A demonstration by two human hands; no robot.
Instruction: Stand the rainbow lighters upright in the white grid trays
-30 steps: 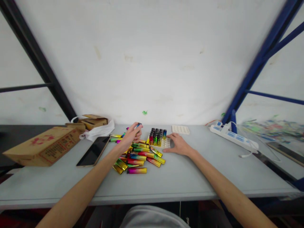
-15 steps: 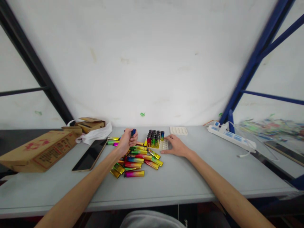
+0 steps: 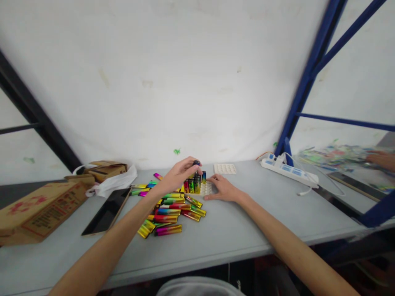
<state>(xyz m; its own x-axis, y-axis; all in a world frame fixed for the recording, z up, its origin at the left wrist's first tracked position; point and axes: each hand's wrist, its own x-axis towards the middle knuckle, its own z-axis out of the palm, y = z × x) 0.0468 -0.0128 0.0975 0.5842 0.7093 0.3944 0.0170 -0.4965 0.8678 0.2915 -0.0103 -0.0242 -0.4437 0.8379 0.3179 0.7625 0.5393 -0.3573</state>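
Observation:
My left hand (image 3: 182,174) is closed around a dark blue-topped lighter (image 3: 196,163), held upright above the standing lighters; its lower part is hidden. Below it, several shiny coloured lighters (image 3: 191,186) stand in rows in a white tray with round holes (image 3: 206,189). One blue and gold lighter (image 3: 204,176) stands at the back right of that group. My right hand (image 3: 224,188) rests at the tray's right edge, thumb and fingers apart. A loose pile of metallic lighters (image 3: 169,212) lies on the table beneath my left forearm.
A second white tray (image 3: 225,168) lies near the wall. To the left are a tablet-like dark device (image 3: 107,211), a white plastic bag (image 3: 115,181) and cardboard boxes (image 3: 43,209). A power strip (image 3: 290,172) sits at right; beyond it is another person's hand (image 3: 382,159).
My left hand has moved right with the lighter, from over the pile to above the standing lighters. My right hand stays at the tray. The view has shifted, and another person's hand appears at far right.

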